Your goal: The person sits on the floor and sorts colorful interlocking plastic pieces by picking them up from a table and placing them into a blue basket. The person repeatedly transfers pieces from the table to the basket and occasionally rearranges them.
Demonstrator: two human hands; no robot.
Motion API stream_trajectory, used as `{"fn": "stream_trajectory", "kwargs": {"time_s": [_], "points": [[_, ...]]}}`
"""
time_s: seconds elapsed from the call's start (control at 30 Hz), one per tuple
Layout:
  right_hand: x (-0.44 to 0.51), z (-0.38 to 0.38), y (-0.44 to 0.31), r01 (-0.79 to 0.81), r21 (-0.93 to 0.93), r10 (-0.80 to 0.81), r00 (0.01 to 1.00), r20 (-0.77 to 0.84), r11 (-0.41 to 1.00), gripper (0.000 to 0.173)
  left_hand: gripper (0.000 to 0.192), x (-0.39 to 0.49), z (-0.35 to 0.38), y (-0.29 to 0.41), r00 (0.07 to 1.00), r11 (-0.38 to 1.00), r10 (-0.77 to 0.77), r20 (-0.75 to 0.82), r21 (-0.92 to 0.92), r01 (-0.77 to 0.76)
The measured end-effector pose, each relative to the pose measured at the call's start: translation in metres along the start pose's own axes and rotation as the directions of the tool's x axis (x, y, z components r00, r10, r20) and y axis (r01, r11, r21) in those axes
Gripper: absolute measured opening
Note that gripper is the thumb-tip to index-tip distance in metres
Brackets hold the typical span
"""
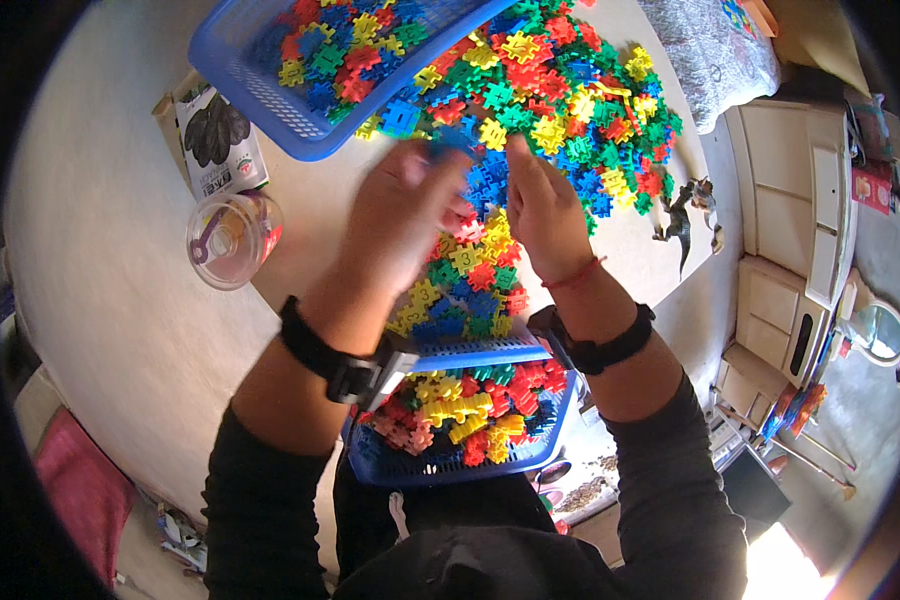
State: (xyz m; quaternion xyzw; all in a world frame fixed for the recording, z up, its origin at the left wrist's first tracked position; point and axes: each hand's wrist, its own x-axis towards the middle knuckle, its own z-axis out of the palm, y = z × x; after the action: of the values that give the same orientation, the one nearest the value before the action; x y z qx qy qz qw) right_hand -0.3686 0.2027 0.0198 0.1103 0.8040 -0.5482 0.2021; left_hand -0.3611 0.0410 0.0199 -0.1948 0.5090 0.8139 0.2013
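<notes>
A large heap of red, yellow, green and blue plastic interlocking puzzle blocks covers the table. Over its near part is my left hand, blurred, with a dark blue block at its fingertips; whether it grips the block is unclear. Close by on the right, my right hand has curled fingers at the heap, beside a yellow block; its inner side is hidden. A blue plastic basket with more blocks stands at the upper left. Another blue basket, holding joined blocks, is near my body.
A clear plastic cup and a seed packet lie left of the heap. Toy dinosaur figures are at the table's right edge. White cabinets stand beyond it. Black straps with devices circle both wrists.
</notes>
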Motion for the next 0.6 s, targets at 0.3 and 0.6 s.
{"fn": "stream_trajectory", "kwargs": {"time_s": [0.3,0.6], "points": [[0.035,0.023,-0.054,0.146,0.868,-0.295,0.956,0.0,0.475,0.057,0.044,0.017,-0.052,0.043,0.896,0.917,0.342,-0.282,0.306,-0.254],[0.135,-0.055,0.007,0.152,-0.799,-0.431,0.891,-0.144,0.582,0.092,0.03,-0.096,-0.081,-0.024,0.92,0.376,0.273,0.282,0.849,-0.372]]}}
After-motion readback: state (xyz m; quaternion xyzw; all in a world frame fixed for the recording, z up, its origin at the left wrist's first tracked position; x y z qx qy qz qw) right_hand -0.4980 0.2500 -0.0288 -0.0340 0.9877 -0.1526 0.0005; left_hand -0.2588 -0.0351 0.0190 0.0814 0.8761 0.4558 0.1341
